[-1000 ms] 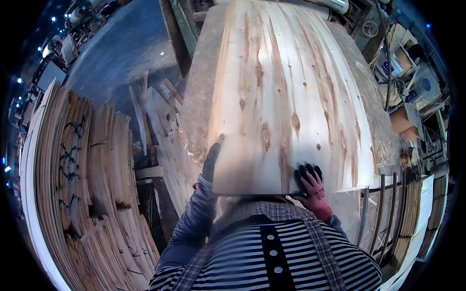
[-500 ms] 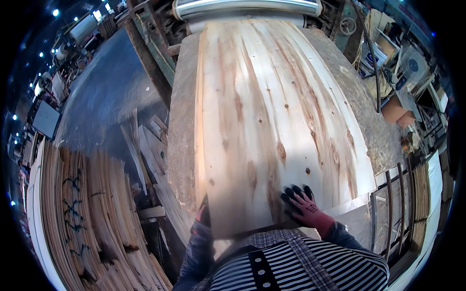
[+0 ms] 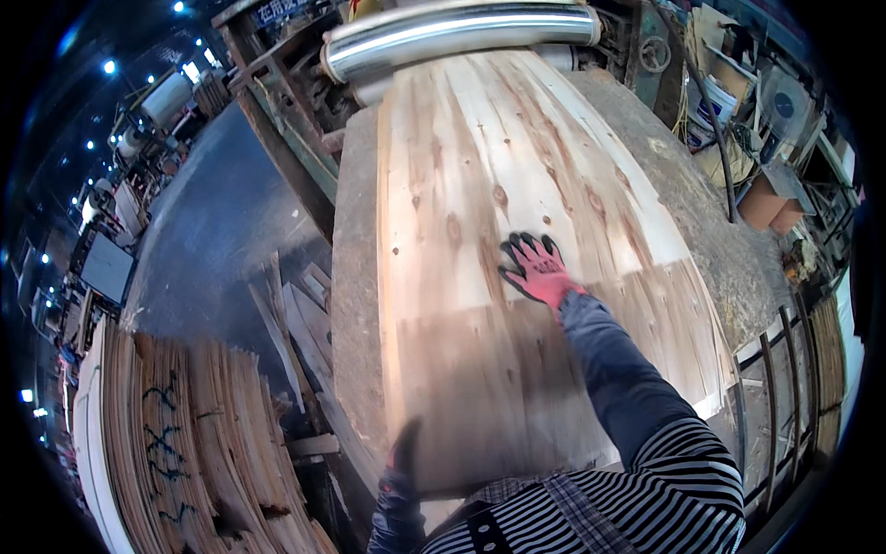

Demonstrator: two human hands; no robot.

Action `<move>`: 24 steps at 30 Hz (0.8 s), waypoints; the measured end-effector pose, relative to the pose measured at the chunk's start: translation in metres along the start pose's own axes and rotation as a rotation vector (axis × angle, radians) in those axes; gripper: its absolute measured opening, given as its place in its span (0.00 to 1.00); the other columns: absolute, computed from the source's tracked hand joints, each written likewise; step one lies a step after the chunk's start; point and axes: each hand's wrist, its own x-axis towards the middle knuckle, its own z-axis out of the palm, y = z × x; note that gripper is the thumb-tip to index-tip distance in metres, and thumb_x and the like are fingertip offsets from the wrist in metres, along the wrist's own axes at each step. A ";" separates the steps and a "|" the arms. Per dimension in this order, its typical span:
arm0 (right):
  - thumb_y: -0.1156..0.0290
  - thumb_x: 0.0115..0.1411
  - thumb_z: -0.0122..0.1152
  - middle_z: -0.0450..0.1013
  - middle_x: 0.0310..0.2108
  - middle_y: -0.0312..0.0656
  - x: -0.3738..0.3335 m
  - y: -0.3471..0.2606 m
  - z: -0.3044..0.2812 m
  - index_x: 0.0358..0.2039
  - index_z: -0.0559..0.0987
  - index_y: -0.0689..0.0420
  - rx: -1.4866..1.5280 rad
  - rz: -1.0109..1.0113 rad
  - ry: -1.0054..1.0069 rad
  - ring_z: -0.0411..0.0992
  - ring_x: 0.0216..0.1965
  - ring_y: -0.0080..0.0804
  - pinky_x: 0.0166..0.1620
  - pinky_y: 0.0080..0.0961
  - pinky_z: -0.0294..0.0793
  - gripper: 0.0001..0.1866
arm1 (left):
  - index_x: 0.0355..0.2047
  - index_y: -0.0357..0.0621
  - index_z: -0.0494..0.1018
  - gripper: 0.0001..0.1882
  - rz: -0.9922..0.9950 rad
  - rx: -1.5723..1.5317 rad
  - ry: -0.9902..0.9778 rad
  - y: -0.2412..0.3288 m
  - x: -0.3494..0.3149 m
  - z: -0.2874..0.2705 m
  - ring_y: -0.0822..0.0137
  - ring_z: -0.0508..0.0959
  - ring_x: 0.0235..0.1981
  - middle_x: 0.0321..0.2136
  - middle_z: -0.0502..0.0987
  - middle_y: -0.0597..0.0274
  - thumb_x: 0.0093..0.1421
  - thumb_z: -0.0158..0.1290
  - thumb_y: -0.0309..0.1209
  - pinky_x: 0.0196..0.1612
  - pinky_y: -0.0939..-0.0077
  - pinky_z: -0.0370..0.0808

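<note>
My right hand point(image 3: 535, 268), in a pink glove with black fingers, lies flat with fingers spread on a pale, knotty wood veneer sheet point(image 3: 461, 129). The far end of that sheet reaches the shiny metal roller point(image 3: 471, 39). Below it, a second, browner veneer sheet point(image 3: 452, 379) shows from my palm back to my body. My left hand point(image 3: 404, 448) is by the near left corner of the lower sheet, smeared by motion. I cannot make out its fingers or whether it grips the edge.
A worn machine table point(image 3: 355, 277) carries the sheets. On the left stands a tall stack of veneer point(image 3: 221, 415), with loose wood strips point(image 3: 300, 332) beside it. Metal bars point(image 3: 771, 415) rise at the right, and a cardboard box point(image 3: 766, 198) sits farther back.
The top veneer sheet has slid forward toward the roller, baring the sheet beneath. My right hand has moved forward with it, arm stretched out. My left hand stays near the left corner.
</note>
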 end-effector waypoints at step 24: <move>0.68 0.43 0.56 0.61 0.47 0.56 -0.330 -0.091 -0.055 0.44 0.66 0.64 0.219 0.100 0.156 0.57 0.49 0.53 0.53 0.42 0.55 0.26 | 0.48 0.33 0.60 0.24 0.910 0.490 -0.384 0.109 -0.098 0.061 0.57 0.65 0.48 0.44 0.66 0.48 0.52 0.46 0.32 0.51 0.69 0.61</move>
